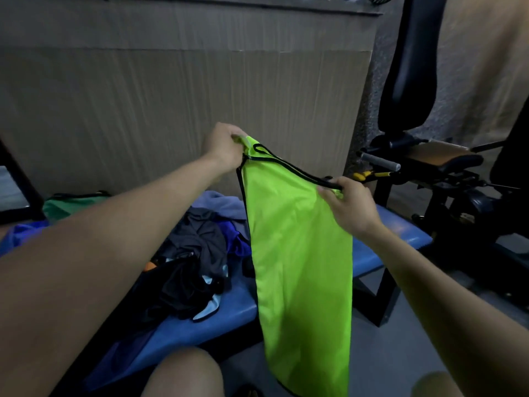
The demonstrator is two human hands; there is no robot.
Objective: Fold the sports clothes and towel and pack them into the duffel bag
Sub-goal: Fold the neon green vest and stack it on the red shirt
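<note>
A neon green sleeveless top [300, 253] with black trim hangs in the air in front of me, doubled lengthwise. My left hand [224, 147] pinches its upper left shoulder corner. My right hand [350, 206] pinches the other shoulder corner, lower and to the right. Its hem drops past the bench edge toward the floor. Behind it, a pile of dark grey, black and blue clothes [197, 259] lies on the blue padded bench [369, 253]. A grey-blue towel [220, 203] lies at the pile's far side. A green bag [71, 206] sits at the bench's far left.
A cardboard sheet [183, 104] stands against the wall behind the bench. Black exercise equipment [446, 173] with a padded seat stands to the right. My bare knees [186, 373] show at the bottom. Grey floor lies below the bench.
</note>
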